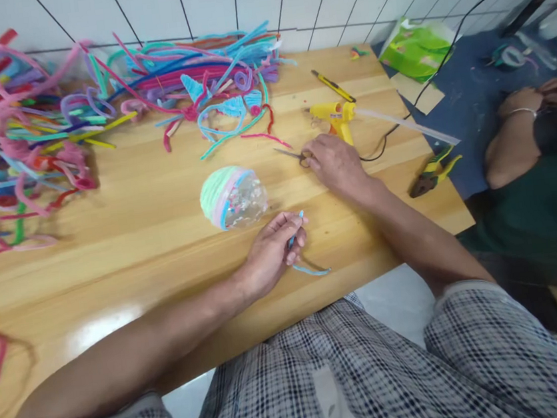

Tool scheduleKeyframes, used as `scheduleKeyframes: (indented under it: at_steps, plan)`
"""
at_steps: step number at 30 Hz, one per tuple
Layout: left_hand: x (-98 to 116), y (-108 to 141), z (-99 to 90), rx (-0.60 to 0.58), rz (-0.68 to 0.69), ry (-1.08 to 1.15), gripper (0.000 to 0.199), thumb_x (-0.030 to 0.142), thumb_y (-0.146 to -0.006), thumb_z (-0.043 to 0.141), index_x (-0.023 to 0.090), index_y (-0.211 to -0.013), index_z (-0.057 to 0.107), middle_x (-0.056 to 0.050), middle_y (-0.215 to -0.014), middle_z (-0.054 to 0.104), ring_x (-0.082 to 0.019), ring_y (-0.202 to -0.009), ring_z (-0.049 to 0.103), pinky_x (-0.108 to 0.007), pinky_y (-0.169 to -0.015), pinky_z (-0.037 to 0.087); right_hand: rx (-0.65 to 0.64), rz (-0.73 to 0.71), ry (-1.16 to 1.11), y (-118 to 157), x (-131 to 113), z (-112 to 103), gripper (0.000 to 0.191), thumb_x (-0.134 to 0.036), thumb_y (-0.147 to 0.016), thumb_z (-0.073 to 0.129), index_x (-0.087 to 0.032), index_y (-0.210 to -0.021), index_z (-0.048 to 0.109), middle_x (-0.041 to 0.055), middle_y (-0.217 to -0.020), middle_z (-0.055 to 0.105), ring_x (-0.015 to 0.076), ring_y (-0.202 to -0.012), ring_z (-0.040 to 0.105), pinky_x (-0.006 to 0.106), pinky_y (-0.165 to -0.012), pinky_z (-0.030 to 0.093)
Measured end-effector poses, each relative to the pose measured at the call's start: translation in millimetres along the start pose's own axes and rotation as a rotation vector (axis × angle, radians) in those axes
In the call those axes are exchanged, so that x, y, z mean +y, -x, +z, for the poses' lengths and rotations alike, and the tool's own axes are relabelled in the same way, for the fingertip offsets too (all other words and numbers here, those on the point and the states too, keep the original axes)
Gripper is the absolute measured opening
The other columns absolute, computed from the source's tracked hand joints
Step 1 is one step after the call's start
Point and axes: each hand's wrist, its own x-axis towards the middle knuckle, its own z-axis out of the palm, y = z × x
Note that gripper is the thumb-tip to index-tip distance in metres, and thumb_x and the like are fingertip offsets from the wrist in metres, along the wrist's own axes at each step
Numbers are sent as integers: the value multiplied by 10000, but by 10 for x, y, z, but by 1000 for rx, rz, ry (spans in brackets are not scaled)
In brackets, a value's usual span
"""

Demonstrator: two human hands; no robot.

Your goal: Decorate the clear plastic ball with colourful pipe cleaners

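My left hand (275, 246) pinches a short blue pipe cleaner (312, 271); one end pokes up above the fingertips and the other trails toward the table's front edge. My right hand (334, 162) rests on the table with its fingers closed at the handles of small scissors (288, 153), whose blades point left. Just beyond my left hand sits a clear round ball (244, 199), its left part wrapped in bands of green, pink and blue pipe cleaner. Small coloured bits show inside or through its clear side.
Piles of coloured pipe cleaners (19, 138) cover the left and back of the wooden table (158, 216). A yellow glue gun (333, 114) with a glue stick, a cutter knife (333, 86) and pliers (434, 172) lie right. Another person's arm (511, 132) is at the far right.
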Motion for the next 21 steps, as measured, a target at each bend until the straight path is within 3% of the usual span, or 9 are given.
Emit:
scheduleKeyframes:
  at_steps: [3,9,14,21]
  plan:
    - [3,-3,9,11,-10,3,162,186,-1087,617,145,-942,675,53,-646,604,-35,-392,414,-154,-425,337,-61,21,19,-9,-4,-37,283,-144,-1067,570,-166,-1220,806,164,-1269,795,335,-1202,714,431,-994,556]
    - [-39,-18,-22,-16,1,-24,126,224,-1037,689,150,-936,673,52,-653,606,-39,-414,429,-158,-443,347,-153,-68,53,-41,-38,-143,380,-125,-1084,520,-153,-1373,765,184,-1320,789,355,-1233,717,440,-978,548]
    - [-65,-23,-52,-62,34,-72,184,306,-994,755,159,-934,661,54,-674,611,-37,-436,431,-166,-464,348,-160,-110,60,31,-60,-120,372,-116,-1095,488,-161,-1309,789,206,-1247,798,374,-1190,726,452,-908,539]
    - [-100,-43,-73,-91,72,-141,267,399,-964,783,177,-922,641,57,-683,610,-39,-450,430,-180,-472,333,-130,-60,102,214,-43,-28,322,-140,-1081,506,-142,-1250,781,213,-1165,804,337,-973,741,406,-773,504]
